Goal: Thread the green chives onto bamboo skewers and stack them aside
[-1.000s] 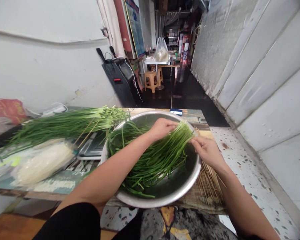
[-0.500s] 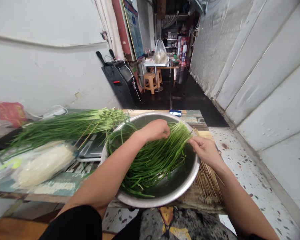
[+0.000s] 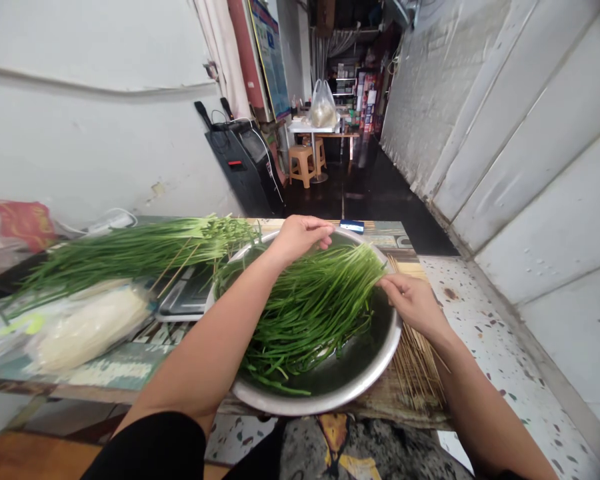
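A wide metal basin [image 3: 325, 402] holds a heap of long green chives [image 3: 305, 320], their pale stem ends toward the upper right. My right hand [image 3: 413, 300] is closed at the basin's right rim, fingertips against those stem ends. It pinches a thin bamboo skewer, whose back end shows by my wrist; the front part is hidden. Over the far rim, my left hand [image 3: 305, 237] is closed in a pinch, above the chives. What its fingers hold, if anything, is too small to make out. Many loose bamboo skewers [image 3: 415, 367] lie right of the basin, under my right forearm.
Left of the basin, more chives [image 3: 130, 250] lie with skewers near a metal tray [image 3: 183, 300]. A plastic bag with pale contents [image 3: 95, 327] sits in front. A small blue box [image 3: 352, 227] lies behind the basin. A black speaker-like case [image 3: 245, 160] leans by the wall.
My left hand has risen from the chives to the far rim, moving up and slightly left. My right hand stays at the stem ends.
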{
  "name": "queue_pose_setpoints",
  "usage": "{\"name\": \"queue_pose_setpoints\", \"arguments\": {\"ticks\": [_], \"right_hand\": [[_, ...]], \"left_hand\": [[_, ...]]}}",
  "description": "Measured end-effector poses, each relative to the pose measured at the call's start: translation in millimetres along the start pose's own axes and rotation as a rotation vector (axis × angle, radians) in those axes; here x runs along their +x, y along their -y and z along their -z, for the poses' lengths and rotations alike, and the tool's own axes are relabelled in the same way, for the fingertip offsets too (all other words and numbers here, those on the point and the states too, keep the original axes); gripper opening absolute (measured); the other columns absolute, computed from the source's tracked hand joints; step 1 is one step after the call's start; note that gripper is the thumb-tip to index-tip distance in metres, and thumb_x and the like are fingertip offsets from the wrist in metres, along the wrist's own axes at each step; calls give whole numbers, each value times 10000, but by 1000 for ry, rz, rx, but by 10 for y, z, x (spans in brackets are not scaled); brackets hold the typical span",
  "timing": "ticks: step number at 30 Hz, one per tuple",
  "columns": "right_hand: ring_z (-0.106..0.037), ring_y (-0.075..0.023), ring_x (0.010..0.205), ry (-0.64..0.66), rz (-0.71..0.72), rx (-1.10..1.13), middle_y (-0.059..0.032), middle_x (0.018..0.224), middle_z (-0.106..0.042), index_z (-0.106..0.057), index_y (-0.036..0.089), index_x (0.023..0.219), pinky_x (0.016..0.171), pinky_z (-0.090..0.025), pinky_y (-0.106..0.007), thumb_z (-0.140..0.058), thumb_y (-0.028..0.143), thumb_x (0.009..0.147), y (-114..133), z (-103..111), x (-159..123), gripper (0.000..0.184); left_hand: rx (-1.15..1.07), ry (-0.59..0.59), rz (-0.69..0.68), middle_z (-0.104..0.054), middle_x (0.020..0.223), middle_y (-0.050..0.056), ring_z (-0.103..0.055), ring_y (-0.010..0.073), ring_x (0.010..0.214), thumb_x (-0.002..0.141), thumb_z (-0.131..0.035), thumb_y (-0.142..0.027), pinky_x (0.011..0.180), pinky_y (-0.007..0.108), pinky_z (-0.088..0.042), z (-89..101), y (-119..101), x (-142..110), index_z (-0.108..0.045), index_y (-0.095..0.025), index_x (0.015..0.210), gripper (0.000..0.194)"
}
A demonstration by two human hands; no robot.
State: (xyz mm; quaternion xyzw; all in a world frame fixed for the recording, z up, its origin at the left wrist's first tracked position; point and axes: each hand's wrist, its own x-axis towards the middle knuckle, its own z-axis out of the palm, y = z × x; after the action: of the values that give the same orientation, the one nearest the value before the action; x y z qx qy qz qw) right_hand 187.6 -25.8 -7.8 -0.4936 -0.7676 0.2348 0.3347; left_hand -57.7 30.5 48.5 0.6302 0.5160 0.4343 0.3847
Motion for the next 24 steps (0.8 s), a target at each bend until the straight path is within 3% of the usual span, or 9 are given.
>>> {"name": "queue_pose_setpoints", "arguments": {"ticks": [3, 7, 11, 14, 20, 24], "right_hand": [[-542, -153, 588, -9, 15, -3, 2, 561, -578, -646, 187, 726, 602, -412, -264, -440, 346, 869, -2, 0, 0, 297], [-538, -156, 584, -10, 28, -1, 3, 555, -570, -631, 195, 687, 597, -408, -268, -437, 348, 867, -10, -6, 2, 305], [-541, -152, 590, -5, 22, 2, 6, 564, -577, -618, 194, 662, 600, -404, -262, -439, 336, 862, -9, -9, 3, 303], [-540, -149, 587, 2, 21, -3, 9, 560, -573, -624, 191, 672, 606, -400, -260, -438, 335, 862, -9, -5, 4, 302], [-541, -145, 591, 5, 25, -21, 10, 571, -579, -645, 184, 723, 615, -396, -253, -439, 319, 863, -1, -1, 2, 283], [-544, -144, 603, 0, 22, -23, 7, 588, -592, -643, 184, 712, 614, -395, -248, -442, 311, 865, 17, 1, -4, 283]], "left_hand": [[100, 18, 69, -673, 653, 41, -580, 91, 553, 764, -618, -225, 641, 249, -485, 92, 230, 94, -711, -100, 930, 228], [177, 128, 187, -707, 709, 32, -603, 99, 612, 726, -607, -151, 668, 228, -482, 254, 581, 182, -714, -139, 947, 247], [389, 142, 159, -719, 727, 35, -623, 137, 678, 629, -674, -150, 713, 238, -476, 362, 799, 223, -744, -159, 815, 199], [530, 145, 126, -715, 712, 27, -620, 154, 696, 617, -671, -167, 725, 239, -464, 375, 809, 230, -754, -189, 771, 176], [833, 85, 229, -685, 658, 74, -617, 197, 687, 619, -635, -131, 720, 254, -449, 289, 700, 208, -738, -189, 635, 120], [625, -35, 151, -681, 667, 49, -609, 176, 669, 662, -641, -185, 677, 251, -440, 161, 565, 180, -758, -196, 765, 156]]}}
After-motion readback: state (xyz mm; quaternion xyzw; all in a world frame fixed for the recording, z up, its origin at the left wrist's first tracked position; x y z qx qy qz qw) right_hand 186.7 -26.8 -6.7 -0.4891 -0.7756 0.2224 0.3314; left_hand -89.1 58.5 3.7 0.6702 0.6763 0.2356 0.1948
